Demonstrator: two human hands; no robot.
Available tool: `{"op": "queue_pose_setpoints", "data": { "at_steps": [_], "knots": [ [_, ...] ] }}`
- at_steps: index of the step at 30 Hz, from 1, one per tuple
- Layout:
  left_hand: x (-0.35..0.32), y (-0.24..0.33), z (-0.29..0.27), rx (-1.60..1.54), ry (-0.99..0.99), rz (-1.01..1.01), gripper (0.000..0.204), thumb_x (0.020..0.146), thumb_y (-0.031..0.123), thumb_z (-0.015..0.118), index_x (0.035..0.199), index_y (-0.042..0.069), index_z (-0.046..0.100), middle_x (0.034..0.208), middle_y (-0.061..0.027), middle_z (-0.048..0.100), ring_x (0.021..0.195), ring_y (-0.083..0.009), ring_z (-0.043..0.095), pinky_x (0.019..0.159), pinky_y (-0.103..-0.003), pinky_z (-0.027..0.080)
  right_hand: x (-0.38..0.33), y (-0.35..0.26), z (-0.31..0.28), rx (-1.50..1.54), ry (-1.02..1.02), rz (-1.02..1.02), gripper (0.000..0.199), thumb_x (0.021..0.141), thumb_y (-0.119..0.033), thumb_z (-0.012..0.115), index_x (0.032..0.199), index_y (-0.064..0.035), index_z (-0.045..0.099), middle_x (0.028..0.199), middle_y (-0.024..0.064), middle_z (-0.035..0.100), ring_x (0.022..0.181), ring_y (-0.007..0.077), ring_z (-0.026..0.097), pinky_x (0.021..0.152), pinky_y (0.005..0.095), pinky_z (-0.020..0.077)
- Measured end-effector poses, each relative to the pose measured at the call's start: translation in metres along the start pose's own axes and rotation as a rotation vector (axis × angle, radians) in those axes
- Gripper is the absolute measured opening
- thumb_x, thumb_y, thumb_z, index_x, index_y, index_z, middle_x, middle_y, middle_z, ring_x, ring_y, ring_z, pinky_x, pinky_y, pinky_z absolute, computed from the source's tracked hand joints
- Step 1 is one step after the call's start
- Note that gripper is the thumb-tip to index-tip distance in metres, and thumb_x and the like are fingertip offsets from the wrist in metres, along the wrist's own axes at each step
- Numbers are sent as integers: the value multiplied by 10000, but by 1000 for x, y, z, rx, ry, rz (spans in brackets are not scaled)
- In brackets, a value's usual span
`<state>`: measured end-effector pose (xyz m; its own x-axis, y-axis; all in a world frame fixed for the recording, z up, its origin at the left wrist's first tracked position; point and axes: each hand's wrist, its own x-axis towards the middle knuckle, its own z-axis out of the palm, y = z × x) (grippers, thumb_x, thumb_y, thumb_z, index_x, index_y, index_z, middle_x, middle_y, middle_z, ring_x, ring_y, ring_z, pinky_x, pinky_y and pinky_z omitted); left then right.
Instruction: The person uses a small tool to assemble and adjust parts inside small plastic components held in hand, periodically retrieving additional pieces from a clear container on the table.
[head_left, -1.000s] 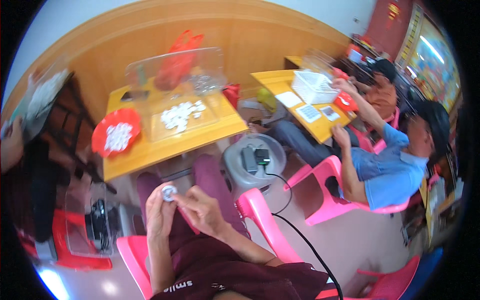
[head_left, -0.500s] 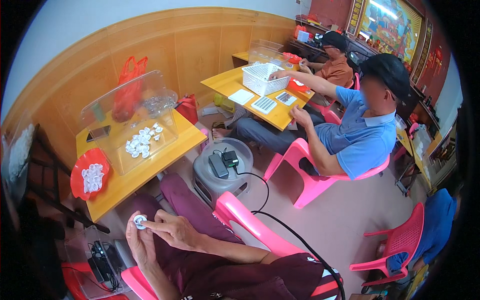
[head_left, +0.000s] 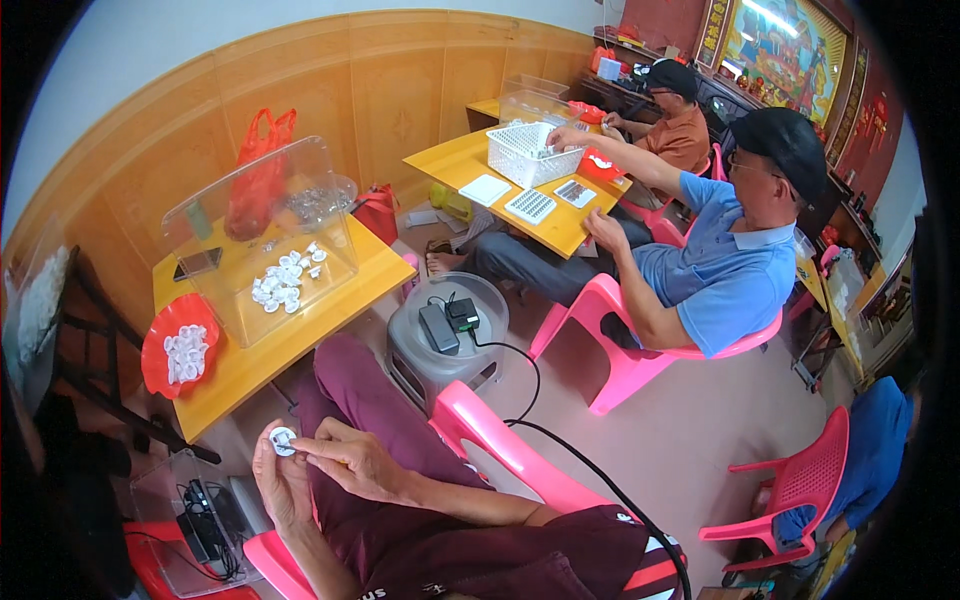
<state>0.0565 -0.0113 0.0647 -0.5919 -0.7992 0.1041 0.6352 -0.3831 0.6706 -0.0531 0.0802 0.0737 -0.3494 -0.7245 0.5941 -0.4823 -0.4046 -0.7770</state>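
Note:
Above my lap, my left hand point(head_left: 286, 492) grips a small round white plastic part point(head_left: 282, 437) between thumb and fingers, its face turned up. My right hand point(head_left: 360, 466) reaches in from the right with its fingers pinched at the part's face. A tiny dark sliver shows at those fingertips, too small to name. On the yellow table point(head_left: 330, 305) ahead lies a pile of similar white parts point(head_left: 280, 283), beside a clear plastic panel point(head_left: 320, 170) standing upright. More white parts point(head_left: 186, 354) fill a red scalloped dish point(head_left: 160, 322) at the table's near left corner.
A red plastic bag point(head_left: 250, 200) and a phone point(head_left: 197, 263) are on my table. Right of it, a grey stool point(head_left: 400, 350) holds black devices, with a cable point(head_left: 600, 475) running past me. A co-worker point(head_left: 715, 265) sits beyond, reaching into a white basket point(head_left: 515, 172).
My hands keep hold of the white part, and the right fingers have shifted slightly at its face. My knee has risen. The co-worker's hand has moved a little in the basket.

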Motion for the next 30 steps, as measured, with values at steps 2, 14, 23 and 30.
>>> {"op": "queue_pose_setpoints", "data": {
  "at_steps": [2,14,23,30],
  "knots": [
    [0,0,1,-1,-7,-6,308,932,209,484,1127,-27,515,952,-100,601,846,-148,590,724,-250,493,0,0,0,11,0,10,286,819,-14,579,1100,-57,616,768,65,502,660,164,535,541,266,431],
    [0,1,2,3,-17,-14,301,925,198,491,1119,-30,517,946,-97,599,842,-147,588,723,-257,492,-4,2,7,47,-26,30,287,818,-7,577,1101,-34,607,786,77,508,687,176,544,558,275,432],
    [-1,-1,0,8,-17,-13,296,919,188,497,1106,-40,521,946,-88,596,854,-141,578,755,-254,473,-4,2,7,26,-6,15,270,805,-11,603,1073,-32,622,785,77,518,678,178,548,571,274,447],
    [-5,6,4,36,-16,-23,300,909,194,514,1101,-35,527,915,-83,608,768,-141,592,660,-249,495,0,-8,4,16,61,30,386,777,-44,653,1155,-23,573,811,74,517,703,156,533,603,253,446]
  ]
}}
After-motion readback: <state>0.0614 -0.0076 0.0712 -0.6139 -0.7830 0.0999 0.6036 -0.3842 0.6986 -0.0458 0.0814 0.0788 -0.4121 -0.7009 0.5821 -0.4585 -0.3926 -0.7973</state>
